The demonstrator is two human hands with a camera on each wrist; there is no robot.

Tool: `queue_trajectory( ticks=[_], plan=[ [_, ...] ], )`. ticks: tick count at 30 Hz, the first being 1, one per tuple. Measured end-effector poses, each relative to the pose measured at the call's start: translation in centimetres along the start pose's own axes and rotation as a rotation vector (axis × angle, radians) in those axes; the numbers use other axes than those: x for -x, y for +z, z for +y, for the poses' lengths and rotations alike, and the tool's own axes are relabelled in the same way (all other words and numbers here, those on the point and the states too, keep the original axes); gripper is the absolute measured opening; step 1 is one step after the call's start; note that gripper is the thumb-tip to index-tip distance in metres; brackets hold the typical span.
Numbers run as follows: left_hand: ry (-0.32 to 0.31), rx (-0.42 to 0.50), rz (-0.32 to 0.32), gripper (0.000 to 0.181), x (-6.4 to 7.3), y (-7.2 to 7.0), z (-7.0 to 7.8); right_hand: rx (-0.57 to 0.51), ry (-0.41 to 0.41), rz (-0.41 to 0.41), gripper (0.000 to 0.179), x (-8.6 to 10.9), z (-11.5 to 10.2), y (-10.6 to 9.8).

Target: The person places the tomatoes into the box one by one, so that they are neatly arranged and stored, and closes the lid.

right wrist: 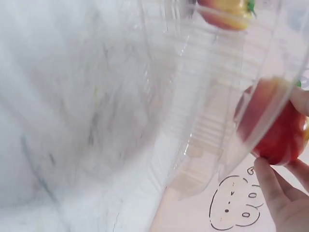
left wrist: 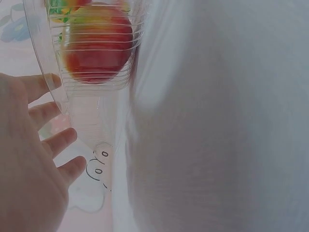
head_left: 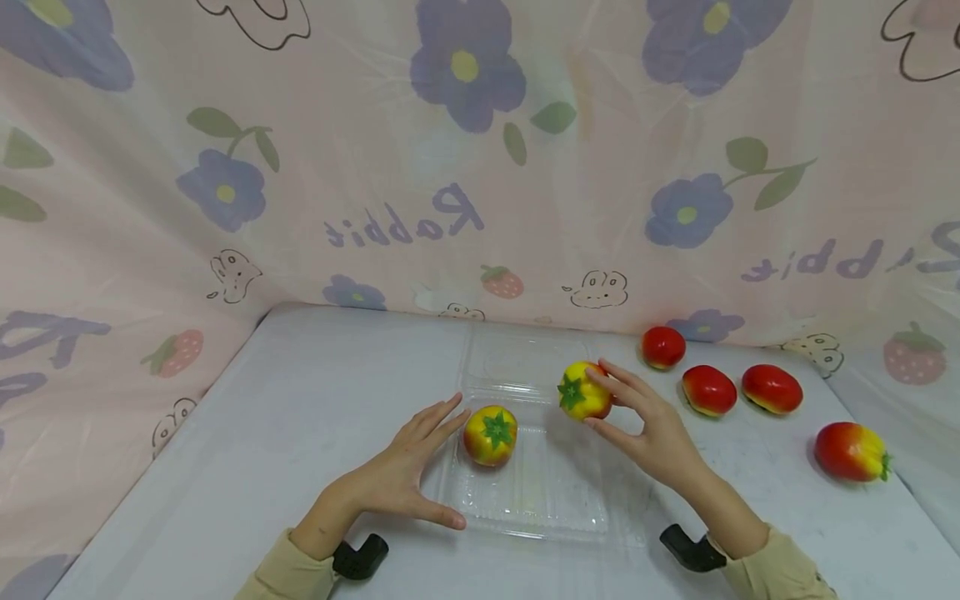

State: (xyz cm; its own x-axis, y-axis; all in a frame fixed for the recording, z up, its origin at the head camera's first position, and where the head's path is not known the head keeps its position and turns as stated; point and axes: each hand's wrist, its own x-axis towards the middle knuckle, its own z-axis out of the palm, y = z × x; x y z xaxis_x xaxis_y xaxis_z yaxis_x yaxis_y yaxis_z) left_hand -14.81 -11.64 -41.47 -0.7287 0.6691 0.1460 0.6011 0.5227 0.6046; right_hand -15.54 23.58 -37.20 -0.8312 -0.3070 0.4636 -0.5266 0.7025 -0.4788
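A clear plastic clamshell box [head_left: 555,492] lies with its lid [head_left: 525,354] folded back on the far side. One red-and-yellow toy fruit [head_left: 491,436] with a green star-shaped top sits in the box's left part. My right hand [head_left: 648,425] pinches a second such fruit [head_left: 581,392] between thumb and fingers, above the box's far right part. In the right wrist view this held fruit [right wrist: 273,123] shows its red underside, partly behind the clear wall. My left hand [head_left: 401,467] is spread, with fingertips [left wrist: 53,79] right at the box's left rim and nothing in its grasp.
To the right on the white table [head_left: 300,400] lie several more toy fruits: a red one [head_left: 663,347] at the back, two [head_left: 708,390] before it, and one [head_left: 851,452] near the right edge. A patterned curtain [head_left: 360,167] hangs behind the table.
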Motion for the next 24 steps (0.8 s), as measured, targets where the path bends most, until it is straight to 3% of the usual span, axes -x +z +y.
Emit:
queue_trajectory(
  ticks=[8, 24],
  plan=[
    [0.004, -0.004, 0.002, 0.119, 0.0, -0.1, 0.0, -0.034, 0.033, -0.069, 0.062, 0.2, -0.8, 0.5],
    [0.007, -0.005, 0.007, 0.118, 0.0, 0.0, 0.0, -0.098, -0.021, -0.129, 0.060, 0.4, -1.4, 2.0]
  ],
)
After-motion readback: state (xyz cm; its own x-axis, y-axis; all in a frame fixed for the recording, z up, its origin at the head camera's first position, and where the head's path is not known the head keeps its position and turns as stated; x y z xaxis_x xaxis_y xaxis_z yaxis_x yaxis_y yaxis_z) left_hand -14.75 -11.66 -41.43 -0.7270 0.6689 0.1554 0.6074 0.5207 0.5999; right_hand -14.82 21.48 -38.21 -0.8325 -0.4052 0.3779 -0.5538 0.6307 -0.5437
